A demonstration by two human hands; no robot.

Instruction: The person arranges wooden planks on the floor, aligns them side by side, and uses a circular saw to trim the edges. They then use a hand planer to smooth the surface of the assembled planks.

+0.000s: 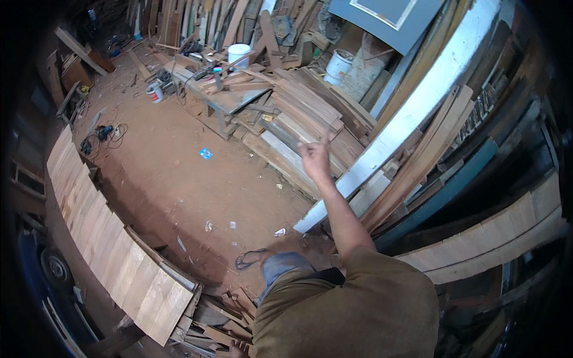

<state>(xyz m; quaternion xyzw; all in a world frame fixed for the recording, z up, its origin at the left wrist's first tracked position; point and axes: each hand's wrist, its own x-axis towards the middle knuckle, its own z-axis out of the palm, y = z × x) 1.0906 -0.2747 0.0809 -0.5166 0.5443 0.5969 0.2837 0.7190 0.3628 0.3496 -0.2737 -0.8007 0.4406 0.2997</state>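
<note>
My right arm reaches forward over a stack of planks (307, 104). At its end my right hand (315, 160) is open, fingers apart and nothing in it. I cannot tell whether it touches the boards beneath. Low at the bottom edge, my left hand (239, 349) is only partly in view, beside loose wood offcuts (224, 319). Its fingers are too small and dark to show whether they grip a piece. A long white-painted beam (412, 122) slants up just right of my right forearm.
Joined boards (113, 238) form a long surface at left. A workbench (230, 100) carries timber and tools, with a white bucket (239, 55) behind. Cabled power tools (101, 136) lie on the dirt floor (179, 173). A grey panel (385, 24) leans at the back.
</note>
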